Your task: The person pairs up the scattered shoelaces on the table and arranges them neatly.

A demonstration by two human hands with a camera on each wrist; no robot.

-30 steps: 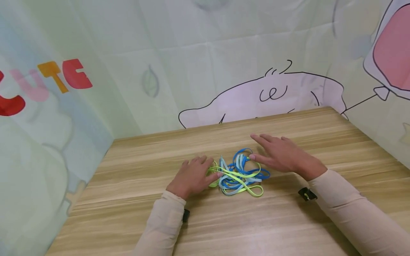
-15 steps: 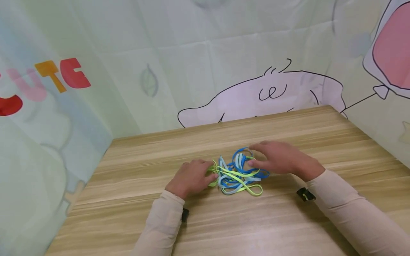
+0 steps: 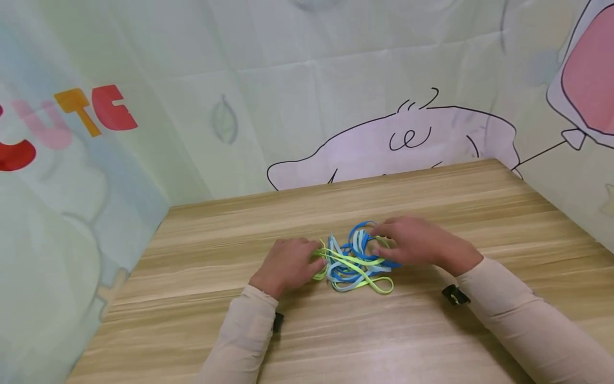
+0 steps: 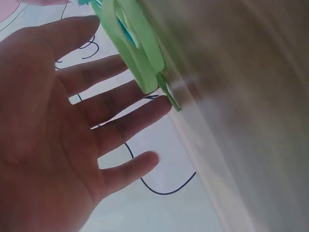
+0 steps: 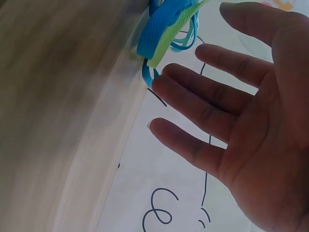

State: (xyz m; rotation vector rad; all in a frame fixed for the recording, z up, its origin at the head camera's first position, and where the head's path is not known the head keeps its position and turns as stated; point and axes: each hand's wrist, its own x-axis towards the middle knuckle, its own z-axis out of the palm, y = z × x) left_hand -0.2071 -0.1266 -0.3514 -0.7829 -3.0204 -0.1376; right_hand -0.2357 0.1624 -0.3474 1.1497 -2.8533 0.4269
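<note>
A loose tangle of flat laces (image 3: pixel 355 262) lies on the table: yellow-green, blue and light blue strands with several loops. My left hand (image 3: pixel 290 262) is at its left end, palm down with relaxed fingers. In the left wrist view those fingers are spread, their tips right at a yellow-green lace (image 4: pixel 147 60), and the thumb stands apart. Over the right end is my right hand (image 3: pixel 418 242), thumb and fingers bent loosely around the edge of the loops. The right wrist view has its fingertips close to a blue lace (image 5: pixel 157 36), with no grip on it.
The wood-grain table (image 3: pixel 230 224) reaches back to a printed cloth backdrop (image 3: pixel 307 106). More cloth rises along the left and right sides. A small black device (image 3: pixel 455 294) sits under the right wrist, and another black device (image 3: pixel 278 322) at the left.
My right hand has lowered and drawn its raised fingers down towards the right loops. The left fingers have bent slightly more at the left end. The laces lie almost the same.
</note>
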